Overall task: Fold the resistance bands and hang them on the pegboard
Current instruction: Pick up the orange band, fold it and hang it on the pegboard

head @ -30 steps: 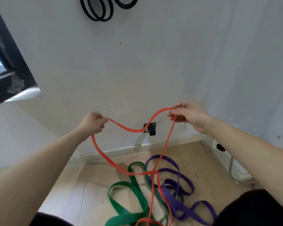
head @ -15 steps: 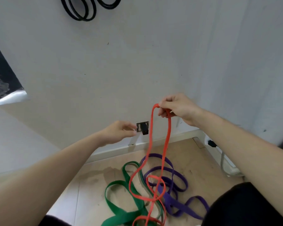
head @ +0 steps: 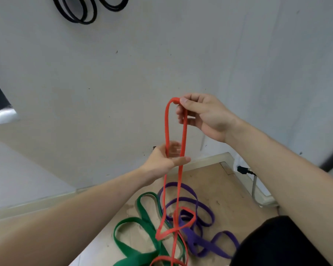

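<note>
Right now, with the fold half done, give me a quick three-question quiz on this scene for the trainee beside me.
1. Multiple choice: the right hand pinches the top fold of a band of which colour? A green, B orange-red, C purple.
2. True or false: the wide green rubber band and the purple rubber band both lie on the wooden floor.
3. Fill in: the looped bands hanging high on the white wall are ___ in colour.

Key
1. B: it is the thin orange-red rubber resistance band, whose two strands hang down from the pinch.
2. True.
3. Black.
</note>
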Action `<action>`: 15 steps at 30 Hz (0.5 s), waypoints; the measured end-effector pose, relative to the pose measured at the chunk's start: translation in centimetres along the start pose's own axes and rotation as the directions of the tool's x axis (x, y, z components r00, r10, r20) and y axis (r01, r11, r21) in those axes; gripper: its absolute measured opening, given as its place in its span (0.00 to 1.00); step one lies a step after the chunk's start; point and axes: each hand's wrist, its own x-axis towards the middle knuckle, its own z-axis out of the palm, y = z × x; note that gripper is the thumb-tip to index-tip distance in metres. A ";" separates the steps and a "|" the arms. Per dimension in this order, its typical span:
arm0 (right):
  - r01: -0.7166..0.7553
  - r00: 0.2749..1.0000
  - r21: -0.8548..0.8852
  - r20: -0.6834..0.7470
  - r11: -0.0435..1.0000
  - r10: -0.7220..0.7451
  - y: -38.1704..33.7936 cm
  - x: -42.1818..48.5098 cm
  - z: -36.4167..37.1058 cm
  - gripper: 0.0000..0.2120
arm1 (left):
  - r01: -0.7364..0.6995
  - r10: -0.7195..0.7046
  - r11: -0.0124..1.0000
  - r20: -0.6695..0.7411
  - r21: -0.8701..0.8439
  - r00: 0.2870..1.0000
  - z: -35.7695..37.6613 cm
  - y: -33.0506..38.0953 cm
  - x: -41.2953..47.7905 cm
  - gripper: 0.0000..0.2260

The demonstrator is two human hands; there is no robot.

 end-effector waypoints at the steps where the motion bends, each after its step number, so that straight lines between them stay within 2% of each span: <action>1: 0.000 1.000 0.042 -0.001 0.999 0.000 -0.2 0.0 -0.1 0.08 | -0.006 0.006 1.000 0.022 0.004 1.000 0.4 0.1 0.0 0.22; 5: 0.022 0.999 0.173 -0.035 0.985 -0.016 -0.8 0.1 -0.9 0.09 | -0.029 0.028 1.000 0.099 0.009 0.995 1.0 0.1 -0.2 0.07; 10: 0.065 0.974 0.205 -0.227 0.977 -0.018 -0.5 0.8 -3.4 0.06 | -0.005 -0.005 0.996 0.107 0.094 0.994 -0.2 -0.8 -0.4 0.06; 15: 0.011 0.932 0.166 -0.360 0.986 0.050 1.6 1.1 -6.5 0.07 | 0.036 -0.041 0.998 0.083 0.058 0.996 -2.2 -1.2 0.2 0.10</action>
